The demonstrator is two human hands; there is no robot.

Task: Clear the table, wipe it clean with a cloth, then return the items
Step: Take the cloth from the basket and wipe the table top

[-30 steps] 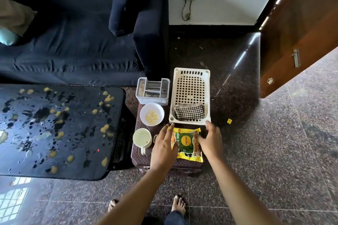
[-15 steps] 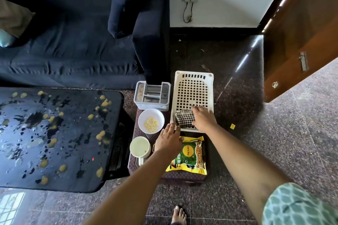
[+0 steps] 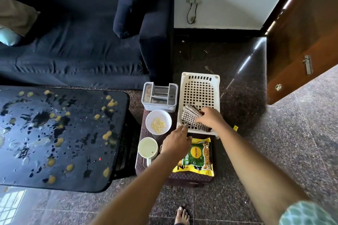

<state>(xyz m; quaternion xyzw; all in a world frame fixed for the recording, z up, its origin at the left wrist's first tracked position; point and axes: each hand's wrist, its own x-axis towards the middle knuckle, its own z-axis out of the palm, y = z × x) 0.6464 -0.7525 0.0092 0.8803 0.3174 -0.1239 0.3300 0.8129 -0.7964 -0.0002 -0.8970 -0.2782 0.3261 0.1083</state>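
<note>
A black table (image 3: 73, 151) at the left is covered with yellow crumbs and wet splatter. On a low brown stool (image 3: 192, 179) stand a white bowl (image 3: 158, 115) of yellow pieces, a white mug (image 3: 147, 149), a grey divided holder (image 3: 159, 97) and a yellow-green snack packet (image 3: 198, 157). My right hand (image 3: 209, 118) grips a folded checked cloth (image 3: 190, 115), tilting it up off the floor of the white plastic basket (image 3: 200, 87). My left hand (image 3: 176, 141) hovers over the packet's top edge, fingers apart, holding nothing.
A dark blue sofa (image 3: 73, 51) with a cushion stands behind the table and stool. A wooden door (image 3: 301, 42) stands ajar at the right. A small yellow scrap (image 3: 236, 128) lies on the stone floor. My bare foot (image 3: 182, 215) shows at the bottom.
Both hands let go of the snack packet. My right hand reached into the basket, took the checked cloth and is lifting it. The left hand rose slightly off the packet.
</note>
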